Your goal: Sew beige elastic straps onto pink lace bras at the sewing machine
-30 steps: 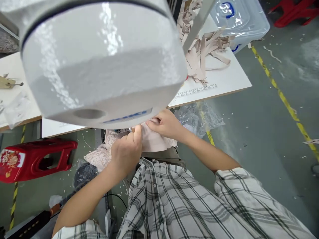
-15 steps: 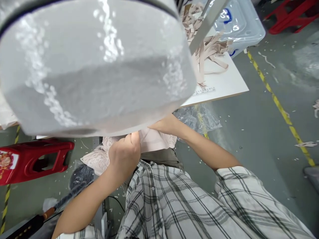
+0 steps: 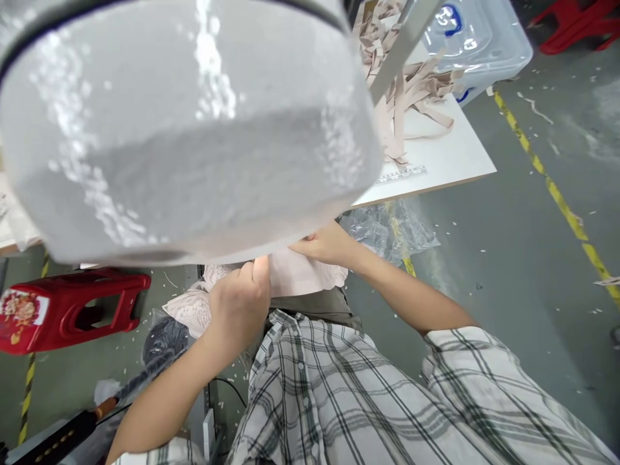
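Note:
A pale pink lace-edged fabric piece (image 3: pixel 295 274) hangs between my hands, just above my lap. My left hand (image 3: pixel 241 300) is closed on its left part, fingers curled and pressed together. On the right side my right hand (image 3: pixel 327 245) pinches the same fabric; its fingertips are partly hidden. A large glossy grey machine head (image 3: pixel 208 142), close to the camera, covers the upper part of the view and hides whatever lies beyond my fingertips. Patterned lace (image 3: pixel 191 307) bunches out to the left of my left hand.
A white tabletop (image 3: pixel 455 152) at the upper right bears a heap of beige fabric strips (image 3: pixel 419 97) and a clear ruler (image 3: pixel 402 174). Behind it stands a clear plastic bin (image 3: pixel 504 45). A red stool (image 3: pixel 72 307) is at left, and clear plastic film (image 3: pixel 411 232) lies on the floor.
The view has shifted slightly, so the table and bin appear a little farther right. My right hand has opened a small gap by its thumb; both hands stay on the fabric.

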Motion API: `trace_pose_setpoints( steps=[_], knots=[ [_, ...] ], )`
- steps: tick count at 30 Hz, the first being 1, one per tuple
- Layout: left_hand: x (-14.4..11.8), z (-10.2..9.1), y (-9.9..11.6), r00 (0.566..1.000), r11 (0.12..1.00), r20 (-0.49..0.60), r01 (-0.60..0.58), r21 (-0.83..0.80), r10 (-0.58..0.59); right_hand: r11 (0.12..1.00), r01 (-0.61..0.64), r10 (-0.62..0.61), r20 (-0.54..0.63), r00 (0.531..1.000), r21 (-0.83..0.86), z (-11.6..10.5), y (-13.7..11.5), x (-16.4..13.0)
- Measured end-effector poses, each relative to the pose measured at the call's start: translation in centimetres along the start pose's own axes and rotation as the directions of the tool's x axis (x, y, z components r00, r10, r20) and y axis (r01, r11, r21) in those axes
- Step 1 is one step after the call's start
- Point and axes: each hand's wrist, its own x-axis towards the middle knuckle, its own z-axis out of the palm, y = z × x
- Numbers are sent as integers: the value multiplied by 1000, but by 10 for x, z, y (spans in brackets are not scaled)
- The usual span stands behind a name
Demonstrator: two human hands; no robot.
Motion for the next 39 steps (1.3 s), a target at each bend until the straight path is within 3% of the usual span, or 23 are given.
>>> trace_pose_setpoints(
  steps=[5,8,12,16,19,21,23,26,29,32,35,39],
  knots=[
    [-4,0,-2,995,999,97,5,43,-9,1000,-9,9,-45,999,-2,0,4,-5],
    [-3,1,-2,998,1000,59,5,-5,-4,1000,-20,19,-47,999,-14,0,9,-9],
    [-8,7,-6,997,995,5,82,-60,-82,999,-27,27,-23,999,-25,5,9,-12],
    [-20,14,-13,987,965,-128,66,-253,-101,999,-42,41,-62,997,-9,9,15,-21],
    [-25,16,-18,952,870,-193,120,-477,-237,997,-78,76,-81,994,-14,6,24,-31],
    [-25,15,-22,939,758,-98,202,-620,-330,991,-123,119,-76,990,-57,6,27,-41],
    [-24,13,-25,944,656,57,268,-706,-324,984,-144,141,-30,990,-108,8,21,-53],
    [-25,8,-23,954,532,280,290,-796,-102,988,-135,145,157,977,-71,15,-6,-79],
    [-34,0,-21,921,310,385,350,-884,58,968,-208,164,274,948,141,28,-41,-102],
    [-48,-12,-30,909,191,414,417,-889,-58,872,-347,240,315,918,346,48,-57,-104],
    [-60,-21,-52,877,226,455,479,-848,-153,730,-462,271,407,872,504,83,-46,-81],
    [-66,-10,-77,837,353,547,521,-777,-31,327,-575,425,427,798,750,128,-15,-51]
  ],
)
